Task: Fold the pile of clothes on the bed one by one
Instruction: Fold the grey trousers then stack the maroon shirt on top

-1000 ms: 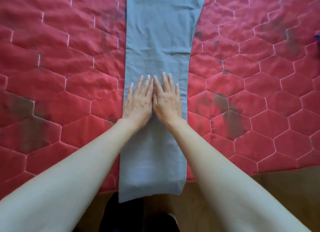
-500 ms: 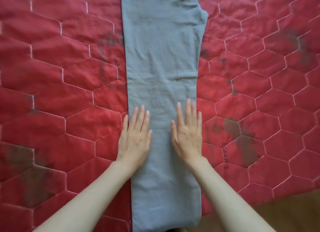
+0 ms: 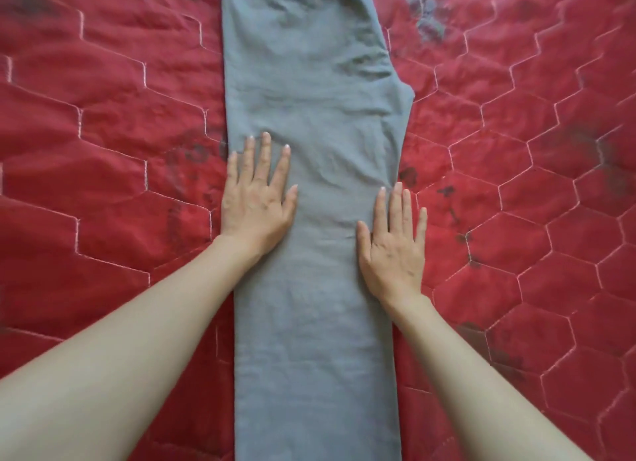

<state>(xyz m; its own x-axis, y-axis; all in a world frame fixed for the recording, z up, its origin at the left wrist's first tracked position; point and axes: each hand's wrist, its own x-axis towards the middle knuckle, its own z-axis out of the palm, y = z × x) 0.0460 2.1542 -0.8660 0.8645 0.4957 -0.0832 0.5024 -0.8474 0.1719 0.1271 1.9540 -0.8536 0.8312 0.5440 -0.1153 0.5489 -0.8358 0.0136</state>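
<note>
**Entry: grey trousers, halved lengthwise, under flattening**

Grey trousers (image 3: 309, 219): laid as one long strip down the middle of the view, running from 12 o'clock to 6 o'clock across a red quilted bedspread (image 3: 103, 133). Apparently doubled leg over leg, judging by the crotch point jutting out at roughly 2 o'clock. Wrinkled toward 12 o'clock, smoother toward 6 o'clock. Waistband and hems out of view.

Left hand (image 3: 256, 199): palm down, fingers straight and slightly spread, nothing gripped. Pressed flat on the strip's 9 o'clock edge, little-finger side reaching the bedspread. Likely placed there to pin that edge and push creases outward.

Right hand (image 3: 395, 247): palm down, fingers straight and close together, nothing gripped. Pressed on the strip's 3 o'clock edge, half on cloth, half on bedspread, set a little nearer 6 o'clock than the left. Likely mirrors the left for an even smoothing pull.

Hands well apart, the strip's bare centre between them.

Step in hand, by judgement: smoothing ahead of a crosswise fold. Upper wrinkles probably need a pass first, else creases get folded in.

Remaining pile: not in view.
</note>
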